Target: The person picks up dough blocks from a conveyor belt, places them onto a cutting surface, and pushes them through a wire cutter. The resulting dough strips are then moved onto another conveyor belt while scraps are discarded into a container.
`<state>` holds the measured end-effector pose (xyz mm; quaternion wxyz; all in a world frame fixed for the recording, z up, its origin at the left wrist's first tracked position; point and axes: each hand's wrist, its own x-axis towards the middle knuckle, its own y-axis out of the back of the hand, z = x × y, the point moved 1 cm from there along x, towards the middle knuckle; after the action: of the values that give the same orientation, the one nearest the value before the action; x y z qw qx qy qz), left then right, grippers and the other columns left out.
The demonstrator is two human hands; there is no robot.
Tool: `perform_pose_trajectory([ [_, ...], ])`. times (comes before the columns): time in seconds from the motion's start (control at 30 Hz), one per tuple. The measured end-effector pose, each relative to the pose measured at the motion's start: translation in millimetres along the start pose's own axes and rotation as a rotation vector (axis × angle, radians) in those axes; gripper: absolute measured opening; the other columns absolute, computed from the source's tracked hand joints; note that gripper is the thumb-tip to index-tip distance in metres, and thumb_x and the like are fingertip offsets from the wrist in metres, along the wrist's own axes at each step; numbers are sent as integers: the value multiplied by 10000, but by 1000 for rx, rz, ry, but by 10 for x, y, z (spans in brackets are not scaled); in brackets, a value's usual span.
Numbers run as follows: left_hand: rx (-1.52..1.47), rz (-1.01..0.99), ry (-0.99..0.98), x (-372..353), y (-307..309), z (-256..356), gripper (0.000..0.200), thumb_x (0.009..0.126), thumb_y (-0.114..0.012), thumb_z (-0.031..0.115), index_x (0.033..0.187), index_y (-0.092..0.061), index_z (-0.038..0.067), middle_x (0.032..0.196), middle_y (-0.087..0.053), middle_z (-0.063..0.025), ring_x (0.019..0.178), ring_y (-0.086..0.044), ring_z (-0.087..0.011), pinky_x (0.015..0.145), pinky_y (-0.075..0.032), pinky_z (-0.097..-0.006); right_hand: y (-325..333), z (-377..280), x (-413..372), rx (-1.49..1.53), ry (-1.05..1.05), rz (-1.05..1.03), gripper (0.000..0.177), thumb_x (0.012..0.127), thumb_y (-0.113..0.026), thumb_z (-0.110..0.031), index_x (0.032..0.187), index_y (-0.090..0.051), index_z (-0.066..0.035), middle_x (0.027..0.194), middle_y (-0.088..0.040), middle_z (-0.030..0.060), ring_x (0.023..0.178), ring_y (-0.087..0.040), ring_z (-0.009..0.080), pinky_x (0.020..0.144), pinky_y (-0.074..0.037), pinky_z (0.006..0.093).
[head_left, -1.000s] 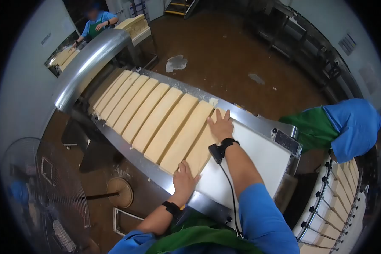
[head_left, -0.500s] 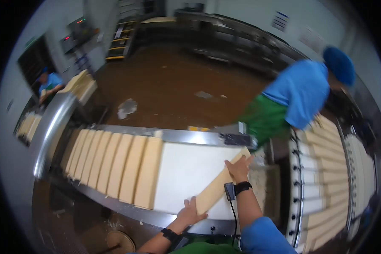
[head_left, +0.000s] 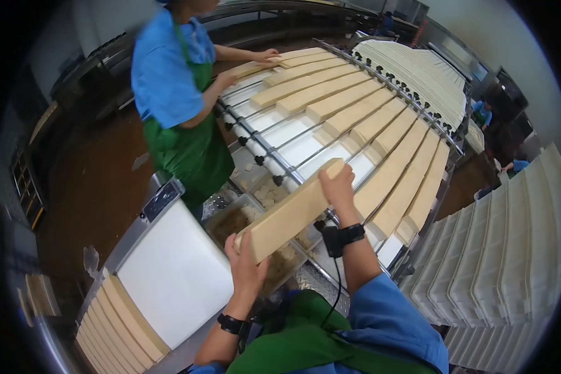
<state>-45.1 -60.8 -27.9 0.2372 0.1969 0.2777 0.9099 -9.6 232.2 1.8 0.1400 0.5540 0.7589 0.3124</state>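
Observation:
A long, pale yellow slab (head_left: 290, 215) is held up at a slant over the gap between two conveyors. My left hand (head_left: 246, 268) grips its near left end, fingers wrapped over the edge. My right hand (head_left: 338, 187) is closed around the far right end, beside the laned conveyor (head_left: 330, 151). Rows of similar slabs (head_left: 340, 112) lie in that conveyor's lanes, between thin metal rods. More slabs (head_left: 121, 318) stand side by side on the white belt (head_left: 174, 268) at the lower left.
Beneath the held slab are bins (head_left: 249, 202) with pale scraps. Across the laned conveyor, a co-worker (head_left: 171, 81) in blue and green has both hands on a slab at its far end. Tall stacks of white trays (head_left: 480, 262) stand at the right.
My view has swung right. Both hands have lifted the slab off the white belt and carried it right, towards the laned conveyor.

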Motion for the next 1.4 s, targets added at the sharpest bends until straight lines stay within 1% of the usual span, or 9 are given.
perform_pose_trajectory([
  [0.07, -50, -59, -129, 197, -172, 279, 682, 735, -762, 114, 1342, -454, 71, 1415, -298, -234, 1277, -388, -427, 1058, -371, -431, 280, 214, 381, -287, -167, -153, 708, 828, -544, -513, 1281, -453, 24, 1271, -507, 262, 1172, -488, 461, 966, -414, 520],
  [0.17, -125, -209, -222, 495, -416, 456, 663, 769, -759, 142, 1351, -449, 68, 1425, -319, -210, 1302, -381, -406, 1072, -357, -416, 332, 743, 1004, -668, -113, -375, 662, 883, -415, -523, 1254, -554, 6, 1319, -539, 212, 1262, -423, 411, 1054, -289, 546],
  [0.27, -158, -317, -228, 702, -591, 622, 614, 811, -728, 169, 1355, -458, 78, 1419, -336, -208, 1275, -426, -394, 1030, -404, -410, 271, 1067, 1469, -651, -70, -272, 633, 921, -334, -475, 1258, -579, 1, 1348, -536, 182, 1308, -366, 392, 1084, -193, 557],
  [0.5, -197, -384, -211, 886, -1078, 667, 545, 856, -687, 151, 1349, -465, 84, 1417, -329, -201, 1270, -439, -358, 1035, -395, -372, 328, 1340, 1981, -537, -164, -371, 590, 917, -367, -421, 1281, -557, 2, 1346, -532, 197, 1305, -376, 398, 1096, -191, 531],
  [0.83, -341, -414, -183, 1083, -1772, 675, 553, 892, -585, 83, 1408, -389, 56, 1422, -358, -190, 1348, -352, -310, 1116, -274, -365, 321, 1293, 1754, -602, -40, -138, 724, 896, -454, -425, 1445, -319, 28, 1551, -233, 206, 1437, -175, 376, 1131, -136, 548],
  [1.13, -368, -138, -85, 717, -1194, 296, 557, 859, -564, 22, 1393, -412, 63, 1406, -381, -183, 1353, -350, -310, 1104, -297, -354, 225, 1435, 1722, -632, -61, -257, 891, 899, -432, -609, 1500, -196, 5, 1584, -137, 189, 1470, -65, 362, 1153, -84, 563],
  [1.27, -288, 63, 159, 301, -730, -328, 459, 854, -634, 44, 1294, -505, 46, 1179, -516, -111, 1127, -499, -221, 962, -409, -312, 178, 1278, 1737, -729, -78, -280, 880, 878, -525, -583, 1487, -238, -15, 1559, -217, 186, 1438, -166, 391, 1119, -178, 602],
  [1.33, -457, 203, 319, 17, -478, -686, 300, 876, -627, 46, 1173, -582, 46, 909, -577, -32, 854, -556, -139, 816, -459, -273, 49, 1248, 1588, -583, 119, -238, 813, 898, -550, -511, 1480, -253, -27, 1550, -244, 175, 1425, -190, 404, 1104, -201, 608],
  [1.4, -296, 354, 381, -288, -174, -935, 208, 900, -600, 78, 1104, -625, 43, 884, -608, -51, 806, -561, -115, 762, -464, -253, -53, 967, 1254, -558, 336, -243, 750, 912, -564, -434, 1477, -265, -42, 1546, -259, 156, 1413, -214, 410, 1092, -226, 605],
])
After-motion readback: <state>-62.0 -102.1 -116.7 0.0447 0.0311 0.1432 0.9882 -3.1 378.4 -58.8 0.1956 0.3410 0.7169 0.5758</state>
